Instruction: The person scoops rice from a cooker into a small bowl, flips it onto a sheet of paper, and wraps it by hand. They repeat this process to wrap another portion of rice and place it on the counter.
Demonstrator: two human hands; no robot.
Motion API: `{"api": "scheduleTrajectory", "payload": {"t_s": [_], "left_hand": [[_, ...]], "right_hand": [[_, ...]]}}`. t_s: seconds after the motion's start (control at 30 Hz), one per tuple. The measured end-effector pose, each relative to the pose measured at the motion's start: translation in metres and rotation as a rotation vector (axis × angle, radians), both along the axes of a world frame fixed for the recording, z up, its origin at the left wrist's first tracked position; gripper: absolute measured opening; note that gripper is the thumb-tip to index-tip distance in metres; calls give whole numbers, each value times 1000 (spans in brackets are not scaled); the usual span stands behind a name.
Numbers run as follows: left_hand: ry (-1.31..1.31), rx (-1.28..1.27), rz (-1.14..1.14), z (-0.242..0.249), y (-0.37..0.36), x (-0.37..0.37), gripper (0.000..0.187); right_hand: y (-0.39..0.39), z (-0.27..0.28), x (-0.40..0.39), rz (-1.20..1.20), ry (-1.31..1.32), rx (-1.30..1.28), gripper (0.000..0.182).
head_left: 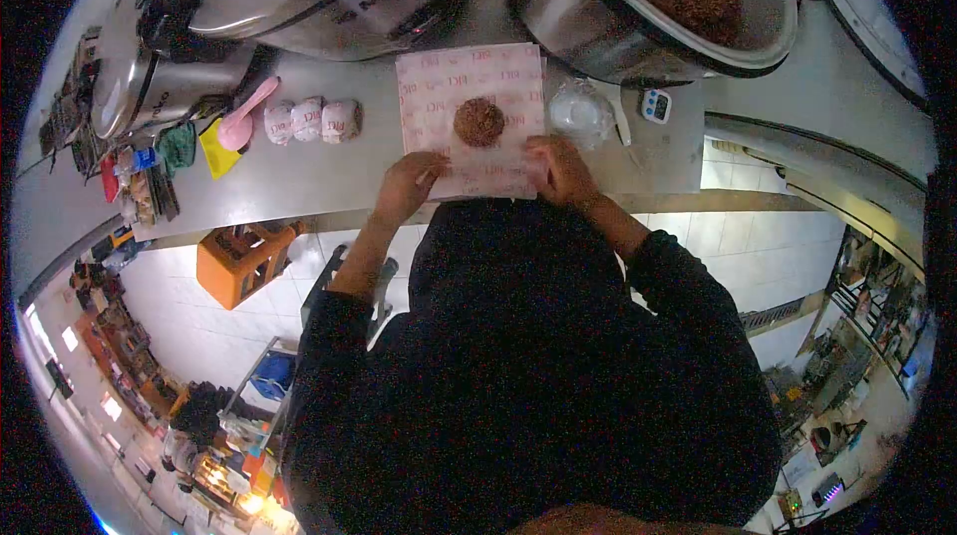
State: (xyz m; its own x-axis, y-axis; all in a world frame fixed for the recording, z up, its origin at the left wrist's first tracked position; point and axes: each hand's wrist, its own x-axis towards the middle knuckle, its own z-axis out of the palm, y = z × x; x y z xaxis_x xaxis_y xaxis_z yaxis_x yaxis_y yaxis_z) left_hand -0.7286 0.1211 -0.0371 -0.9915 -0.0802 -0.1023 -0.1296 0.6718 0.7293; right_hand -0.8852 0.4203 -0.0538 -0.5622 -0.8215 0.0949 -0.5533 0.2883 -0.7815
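A round mound of brown rice (478, 122) sits near the middle of a square printed paper sheet (429, 101) on the counter. My left hand (409, 186) is closed on the sheet's lower left edge. At the lower right edge, my right hand (564, 172) grips the paper too. Just right of the sheet lies a clear plastic bowl or bag (581, 114). Several wrapped paper bundles (312, 122) stand in a row to the left.
Behind are a closed steel cooker (349, 6) and an open cooker (598, 26) holding brown rice. A pink spoon (235, 131) lies on yellow material at the left. A white timer (656, 106) is at the right. An orange stool (234, 271) stands below the counter.
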Motion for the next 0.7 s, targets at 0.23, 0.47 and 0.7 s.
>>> {"api": "scheduleTrajectory", "payload": {"t_s": [0.23, 0.47, 0.7], "left_hand": [[-89, 153, 207, 17, -14, -33, 24], [27, 24, 337, -29, -7, -70, 29], [43, -283, 236, 2, 17, -70, 51]], "right_hand": [[-33, -6, -5, -279, -151, -49, 31], [-66, -34, -29, -590, -162, 295, 33], [-83, -8, -10, -458, 192, 389, 20]]}}
